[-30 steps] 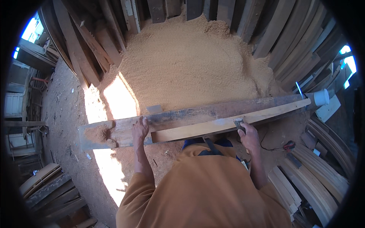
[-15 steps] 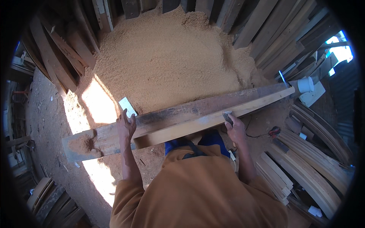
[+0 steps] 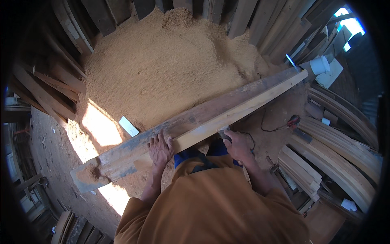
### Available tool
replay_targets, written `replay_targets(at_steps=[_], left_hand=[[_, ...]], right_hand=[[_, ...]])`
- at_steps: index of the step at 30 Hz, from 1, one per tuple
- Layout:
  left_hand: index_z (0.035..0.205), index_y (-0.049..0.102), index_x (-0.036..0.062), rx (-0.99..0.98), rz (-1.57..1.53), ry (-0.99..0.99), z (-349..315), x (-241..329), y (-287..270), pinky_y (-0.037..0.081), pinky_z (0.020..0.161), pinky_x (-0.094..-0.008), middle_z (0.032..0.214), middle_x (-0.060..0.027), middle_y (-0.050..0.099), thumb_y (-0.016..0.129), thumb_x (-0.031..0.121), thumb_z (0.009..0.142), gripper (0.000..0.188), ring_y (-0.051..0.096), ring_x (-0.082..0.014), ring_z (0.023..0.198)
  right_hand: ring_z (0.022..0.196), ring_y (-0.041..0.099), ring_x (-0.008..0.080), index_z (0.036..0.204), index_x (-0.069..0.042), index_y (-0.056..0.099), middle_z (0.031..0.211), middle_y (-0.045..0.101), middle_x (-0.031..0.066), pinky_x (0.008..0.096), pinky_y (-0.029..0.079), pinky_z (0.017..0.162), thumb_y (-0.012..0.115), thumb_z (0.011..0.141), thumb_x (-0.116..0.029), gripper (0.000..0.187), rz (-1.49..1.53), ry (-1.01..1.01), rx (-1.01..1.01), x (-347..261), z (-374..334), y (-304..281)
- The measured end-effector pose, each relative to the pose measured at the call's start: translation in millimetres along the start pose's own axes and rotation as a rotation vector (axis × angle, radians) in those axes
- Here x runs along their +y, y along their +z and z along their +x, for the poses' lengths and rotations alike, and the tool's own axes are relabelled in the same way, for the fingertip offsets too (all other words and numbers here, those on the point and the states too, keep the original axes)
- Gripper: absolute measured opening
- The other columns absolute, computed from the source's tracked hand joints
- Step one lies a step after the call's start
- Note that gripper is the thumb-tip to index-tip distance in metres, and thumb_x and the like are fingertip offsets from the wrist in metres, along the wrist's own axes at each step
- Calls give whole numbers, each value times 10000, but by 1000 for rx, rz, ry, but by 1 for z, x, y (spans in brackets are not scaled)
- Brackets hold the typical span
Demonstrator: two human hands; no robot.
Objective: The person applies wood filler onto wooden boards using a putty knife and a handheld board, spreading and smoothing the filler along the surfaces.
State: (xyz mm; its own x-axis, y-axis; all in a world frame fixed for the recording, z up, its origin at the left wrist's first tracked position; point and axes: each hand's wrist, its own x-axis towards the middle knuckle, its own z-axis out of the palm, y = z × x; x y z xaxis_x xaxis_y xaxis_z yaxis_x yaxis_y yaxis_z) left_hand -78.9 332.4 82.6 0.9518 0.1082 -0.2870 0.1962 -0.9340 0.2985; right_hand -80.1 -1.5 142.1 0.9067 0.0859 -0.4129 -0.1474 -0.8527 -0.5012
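A long pale wooden beam (image 3: 243,111) lies slantwise along a wide, worn plank (image 3: 191,118), its far end up at the right. My left hand (image 3: 160,151) rests with fingers stretched out over the beam's near left part. In my right hand (image 3: 237,146), closed fingers grip a small dark block (image 3: 222,132), which touches the beam's near side edge. Exactly what kind of block it is, I cannot make out. Just beyond the plank on the left sits a flat white rectangular piece (image 3: 128,126).
A broad heap of sawdust (image 3: 162,69) spreads beyond the plank, with upright boards (image 3: 276,24) behind it. Stacked curved timber (image 3: 337,162) lies at the right, beside a red-and-black tool (image 3: 293,120) with a cord. A white cup-shaped container (image 3: 319,65) stands near the plank's far end.
My left hand has moved right along the beam. The right hand with the block has drawn back left and nearer to me. The whole view has turned a little.
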Motion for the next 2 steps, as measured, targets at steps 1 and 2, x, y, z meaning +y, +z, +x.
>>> replay_targets(at_steps=[1,2], left_hand=[[1461,453,65,-3,15,22,0,0,1,411,968,-537,1242,-206,629,467,463,993,615,567,-390,1145],[1469,443,64,-38,19,11,2,1,0,410,977,-535,1264,-207,616,481,473,988,632,562,-389,1161]], right_hand=[[1014,637,461,1304,-91,610,1070,653,261,535,508,884,679,900,-218,429,14,-4,57,2,11,-6],[1020,637,464,1332,-99,601,1090,656,262,530,508,893,689,893,-215,463,31,-8,113,-5,25,-16]])
